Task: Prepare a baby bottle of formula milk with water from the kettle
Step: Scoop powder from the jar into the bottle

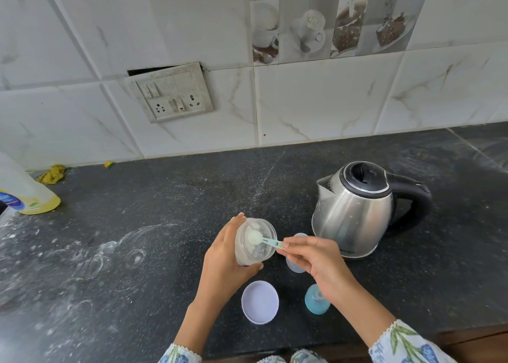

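Left hand: we see our left hand (229,255) wrapped around the formula jar (255,241), fingers and thumb curled on its side, holding it tilted with the mouth turned toward the right hand
Formula jar: clear plastic, lid off, pale powder inside, lifted above the dark counter (137,225)
Right hand: our right hand (313,261) pinches the handle of the scoop (265,240) between thumb and fingertips
Scoop: light blue handle, round bowl heaped with white powder, sitting at the jar's mouth
Baby bottle: the open baby bottle (298,252) stands on the counter just right of the jar, mostly hidden behind our right hand; we cannot tell whether it holds anything
Bottle top: a blue bottle top (316,300) lies on the counter under our right wrist
Jar lid: a pale lilac lid (259,302) lies upturned near the counter's front edge, below the jar
Kettle: the steel kettle (357,211) stands to the right of the bottle, lid closed, black handle pointing right
Elsewhere: a yellow bottle (24,195) at far left, a wall socket plate (171,93) on the tiles
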A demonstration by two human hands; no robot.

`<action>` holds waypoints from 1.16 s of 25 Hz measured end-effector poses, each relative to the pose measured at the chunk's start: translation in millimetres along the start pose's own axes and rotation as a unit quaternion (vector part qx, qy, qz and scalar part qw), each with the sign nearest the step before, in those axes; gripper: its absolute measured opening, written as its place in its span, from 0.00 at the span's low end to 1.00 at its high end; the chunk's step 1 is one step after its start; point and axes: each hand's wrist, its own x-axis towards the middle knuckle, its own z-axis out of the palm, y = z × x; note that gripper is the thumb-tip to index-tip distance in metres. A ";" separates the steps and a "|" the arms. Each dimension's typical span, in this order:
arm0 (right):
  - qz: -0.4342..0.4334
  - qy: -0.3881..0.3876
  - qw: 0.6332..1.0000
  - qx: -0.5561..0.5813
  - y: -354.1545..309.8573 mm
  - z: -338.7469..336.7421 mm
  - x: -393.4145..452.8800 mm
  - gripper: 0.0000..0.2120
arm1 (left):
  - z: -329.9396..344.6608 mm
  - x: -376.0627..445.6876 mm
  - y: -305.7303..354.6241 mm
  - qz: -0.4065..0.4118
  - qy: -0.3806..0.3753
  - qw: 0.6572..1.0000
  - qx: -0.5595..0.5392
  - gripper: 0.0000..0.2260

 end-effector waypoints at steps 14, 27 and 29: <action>-0.303 -0.026 0.821 -0.483 10.5 35.0 9.6 0.06 | 12.1 -5.5 3.4 -0.009 0.001 0.994 -0.106 0.40; 0.030 0.005 0.999 0.036 1.7 -14.3 11.1 0.07 | 14.2 -7.5 -5.4 -0.099 0.044 0.983 -0.147 0.38; 0.049 0.006 0.998 0.048 3.3 -14.2 11.0 0.07 | 15.6 -7.4 -5.2 -0.100 0.041 0.984 -0.145 0.38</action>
